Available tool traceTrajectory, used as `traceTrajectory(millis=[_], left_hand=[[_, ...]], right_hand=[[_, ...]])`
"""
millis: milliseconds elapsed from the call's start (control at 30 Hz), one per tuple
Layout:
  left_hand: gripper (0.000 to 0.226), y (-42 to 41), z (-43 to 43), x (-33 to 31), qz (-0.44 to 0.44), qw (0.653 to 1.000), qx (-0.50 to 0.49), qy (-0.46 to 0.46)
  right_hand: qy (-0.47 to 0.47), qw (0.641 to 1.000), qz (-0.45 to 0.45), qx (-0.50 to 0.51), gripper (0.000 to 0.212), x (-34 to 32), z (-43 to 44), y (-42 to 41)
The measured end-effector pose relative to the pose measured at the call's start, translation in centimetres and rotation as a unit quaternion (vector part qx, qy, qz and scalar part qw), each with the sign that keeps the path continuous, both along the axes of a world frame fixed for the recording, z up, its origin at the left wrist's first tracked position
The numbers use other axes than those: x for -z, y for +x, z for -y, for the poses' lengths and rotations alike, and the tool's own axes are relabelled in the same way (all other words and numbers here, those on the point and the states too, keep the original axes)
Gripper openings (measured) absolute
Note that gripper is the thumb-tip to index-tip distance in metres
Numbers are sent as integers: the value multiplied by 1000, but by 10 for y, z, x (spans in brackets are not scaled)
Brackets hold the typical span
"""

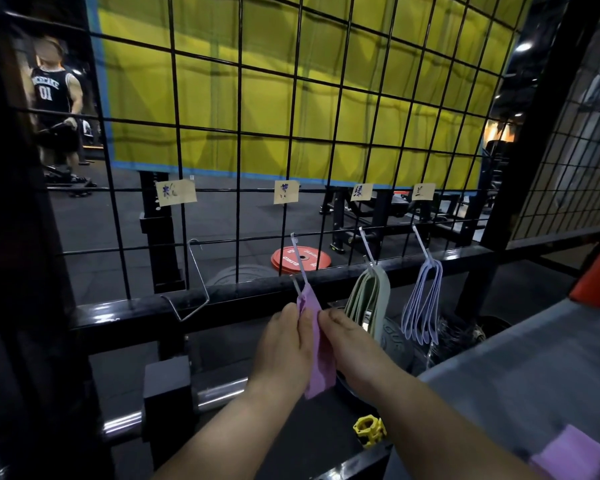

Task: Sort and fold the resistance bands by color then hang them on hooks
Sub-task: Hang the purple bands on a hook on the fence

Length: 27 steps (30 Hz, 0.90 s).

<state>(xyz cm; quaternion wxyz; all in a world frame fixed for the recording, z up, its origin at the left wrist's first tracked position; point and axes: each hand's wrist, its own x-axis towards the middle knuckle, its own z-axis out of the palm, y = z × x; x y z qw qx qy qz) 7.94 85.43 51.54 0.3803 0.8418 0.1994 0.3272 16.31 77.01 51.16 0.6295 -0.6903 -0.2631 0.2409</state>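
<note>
A folded purple band (321, 362) hangs from the second metal hook (300, 263) on the black wire grid (238, 188). My left hand (283, 348) and my right hand (352, 344) both pinch the band near its top, just under the hook. Green bands (369, 299) hang on the third hook (366, 245). Thin blue bands (425, 303) hang on the fourth hook (421, 244). The leftmost hook (196, 282) holds nothing. Another purple band (574, 453) lies on the grey surface at the lower right.
Paper labels (175, 192) are taped to the grid above each hook. A black rail (222, 299) runs below the hooks. A yellow barbell collar (369, 429) and a steel bar lie low down. A red weight plate (300, 259) lies beyond the grid. A person stands at the far left.
</note>
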Motion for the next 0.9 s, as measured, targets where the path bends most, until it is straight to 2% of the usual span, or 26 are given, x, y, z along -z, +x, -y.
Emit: traceTrajectory(millis=[167, 300, 467, 667, 900], left_hand=[[31, 2, -1, 8, -7, 1000, 0, 7], [26, 0, 3, 16, -19, 1000, 11, -6], [28, 0, 4, 32, -64, 997, 0, 30], [34, -2, 8, 49, -103, 992, 7, 70], [35, -4, 12, 67, -128, 988, 17, 87]], right_hand=[[-29, 998, 63, 10, 23, 10, 3, 1], [-63, 990, 125, 6, 30, 18, 10, 1], [-95, 977, 188, -20, 34, 31, 20, 2], [-136, 964, 224, -40, 32, 50, 29, 7], [-109, 974, 194, -50, 23, 60, 34, 6]])
